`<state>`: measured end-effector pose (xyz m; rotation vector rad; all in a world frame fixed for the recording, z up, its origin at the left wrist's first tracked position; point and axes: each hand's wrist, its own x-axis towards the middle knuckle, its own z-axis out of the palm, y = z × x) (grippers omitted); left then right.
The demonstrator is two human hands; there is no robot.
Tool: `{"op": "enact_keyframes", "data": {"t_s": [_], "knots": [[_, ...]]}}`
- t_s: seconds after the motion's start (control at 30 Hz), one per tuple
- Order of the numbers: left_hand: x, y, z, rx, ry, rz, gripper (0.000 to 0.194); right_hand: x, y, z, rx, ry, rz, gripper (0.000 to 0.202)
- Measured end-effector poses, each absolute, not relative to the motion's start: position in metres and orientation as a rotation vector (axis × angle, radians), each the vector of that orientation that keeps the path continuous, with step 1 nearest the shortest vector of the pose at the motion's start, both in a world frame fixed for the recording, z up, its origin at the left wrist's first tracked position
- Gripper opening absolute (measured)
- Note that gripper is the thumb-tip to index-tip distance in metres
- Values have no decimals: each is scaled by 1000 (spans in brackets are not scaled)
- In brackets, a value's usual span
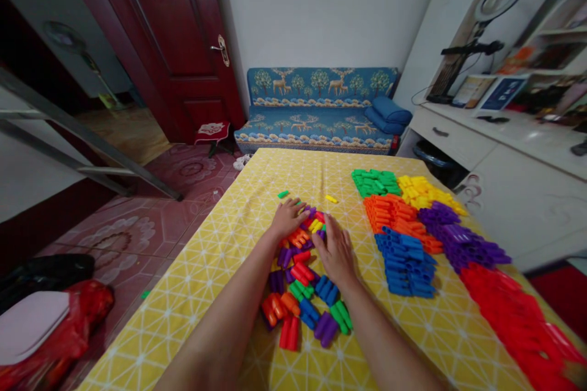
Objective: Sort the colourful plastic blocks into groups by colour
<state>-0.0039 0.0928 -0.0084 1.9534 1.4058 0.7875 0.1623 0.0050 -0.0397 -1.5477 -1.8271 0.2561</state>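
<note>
Yellow tablecloth (220, 275), mixed pieces (302, 273) — partly hidden by forearms

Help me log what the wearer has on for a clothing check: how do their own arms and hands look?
The left forearm and right forearm are bare, with no sleeves in view. The left hand and right hand are gloveless. No watch or bracelet shows; rings are too small to rule out.

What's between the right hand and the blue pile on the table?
Nothing on it: just a bare strip of yellow tablecloth between the right hand and the blue pile, seen in the head view.
</note>
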Motion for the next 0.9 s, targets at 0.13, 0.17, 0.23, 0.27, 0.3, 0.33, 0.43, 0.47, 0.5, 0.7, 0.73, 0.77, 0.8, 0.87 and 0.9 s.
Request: {"op": "enact_keyframes", "data": {"t_s": [0.13,0.17,0.23,0.27,0.3,0.33,0.43,0.47,0.5,0.7,0.73,0.77,0.8,0.87,0.9], "knots": [[1,103,7,1903,1231,812,63,166,5,-38,-1441,-1775,350,59],[-3,99,14,1890,1204,821,65,167,5,-38,-1411,-1736,384,59],[-17,81,28,1892,1154,818,67,169,5,-39,-1361,-1634,480,58],[-25,68,35,1925,1144,806,69,170,5,-40,-1340,-1569,543,58],[-34,51,41,1985,1148,782,71,170,6,-41,-1320,-1496,609,59],[-42,31,46,2072,1171,752,73,169,6,-41,-1299,-1417,672,60],[-55,-36,48,2399,1225,610,80,166,7,-39,-1232,-1208,794,62],[-55,-58,44,2499,1201,567,83,165,7,-38,-1218,-1166,807,63],[-53,-78,39,2588,1155,536,84,165,7,-36,-1206,-1136,811,64],[-18,-120,10,2837,877,390,59,168,2,-32,-1147,-1081,810,64],[-13,-113,9,2832,918,403,55,169,2,-32,-1141,-1081,801,62],[-8,-104,8,2816,985,425,52,171,1,-32,-1136,-1084,794,61],[-4,-92,8,2799,1055,452,49,172,1,-32,-1130,-1086,789,60],[2,-66,10,2758,1186,474,48,174,2,-34,-1122,-1087,786,58],[3,-53,11,2730,1252,479,49,175,2,-34,-1124,-1087,787,57]]}}
